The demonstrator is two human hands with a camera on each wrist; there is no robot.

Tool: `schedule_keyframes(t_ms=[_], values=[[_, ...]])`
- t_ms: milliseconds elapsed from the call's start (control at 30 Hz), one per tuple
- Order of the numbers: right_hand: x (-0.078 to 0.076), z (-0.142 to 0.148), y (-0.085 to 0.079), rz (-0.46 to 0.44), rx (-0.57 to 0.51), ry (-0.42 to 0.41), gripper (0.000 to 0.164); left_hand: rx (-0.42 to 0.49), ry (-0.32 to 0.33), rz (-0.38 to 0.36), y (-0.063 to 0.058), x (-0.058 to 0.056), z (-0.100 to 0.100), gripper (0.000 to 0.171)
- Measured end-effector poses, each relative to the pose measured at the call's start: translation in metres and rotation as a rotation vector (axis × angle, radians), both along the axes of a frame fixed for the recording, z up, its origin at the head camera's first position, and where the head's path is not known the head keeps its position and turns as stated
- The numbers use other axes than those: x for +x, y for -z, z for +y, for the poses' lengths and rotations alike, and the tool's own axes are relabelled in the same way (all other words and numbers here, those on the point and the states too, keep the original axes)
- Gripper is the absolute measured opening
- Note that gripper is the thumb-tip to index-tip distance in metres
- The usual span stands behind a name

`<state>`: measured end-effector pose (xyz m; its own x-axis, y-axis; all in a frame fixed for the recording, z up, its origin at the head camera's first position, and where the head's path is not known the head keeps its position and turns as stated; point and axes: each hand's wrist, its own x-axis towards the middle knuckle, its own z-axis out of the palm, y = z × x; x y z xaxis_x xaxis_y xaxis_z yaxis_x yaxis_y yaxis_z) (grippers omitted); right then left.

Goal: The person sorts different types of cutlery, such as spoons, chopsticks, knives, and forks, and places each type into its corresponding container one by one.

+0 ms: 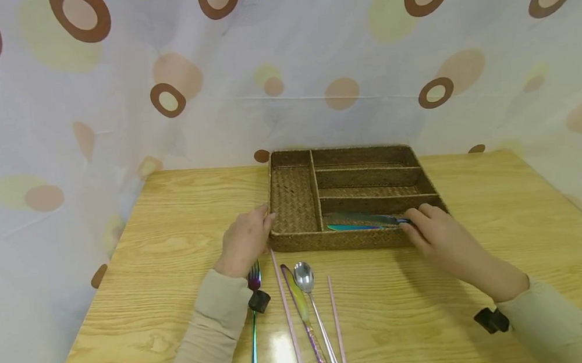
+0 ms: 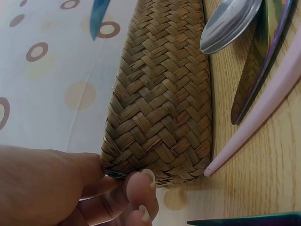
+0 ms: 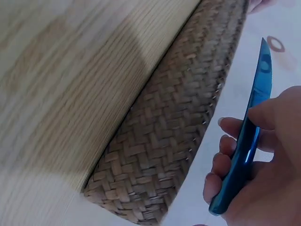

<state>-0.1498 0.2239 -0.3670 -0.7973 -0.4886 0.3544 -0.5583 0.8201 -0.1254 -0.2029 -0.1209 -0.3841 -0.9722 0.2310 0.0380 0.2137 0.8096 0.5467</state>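
Observation:
My right hand (image 1: pixel 441 240) grips a shiny blue knife (image 3: pixel 242 155) by its handle, with the blade pointing left over the front right compartment of a woven tray (image 1: pixel 338 239). Below that blade, a blue-green knife (image 1: pixel 353 227) shows inside the same compartment. At the tray's front left corner, my left hand (image 1: pixel 246 241) holds the woven edge between thumb and fingers. A rainbow-coloured fork (image 1: pixel 254 331) lies partly under the left wrist in the head view.
In front of the tray lie a pink chopstick (image 1: pixel 288 316), a gold-purple knife (image 1: pixel 304 314), a silver spoon (image 1: pixel 304 276) and a second pink stick (image 1: pixel 338 329). The tray's left compartment (image 1: pixel 292 199) is long. A patterned cloth (image 1: pixel 310 57) hangs behind the wooden table (image 1: pixel 168 216).

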Motion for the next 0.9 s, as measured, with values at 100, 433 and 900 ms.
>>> schedule_keyframes(t_ms=[100,433,900], values=[[-0.011,0.003,0.002,-0.010,0.010,0.023,0.011,0.002,-0.003,-0.003,0.000,0.000,0.000,0.042],[-0.039,0.012,0.010,-0.223,0.091,0.064,0.029,-0.009,0.001,0.032,0.001,-0.001,0.000,0.038],[-0.047,0.019,0.020,-0.522,0.127,0.128,0.052,-0.016,-0.005,0.022,0.000,0.000,0.000,0.042]])
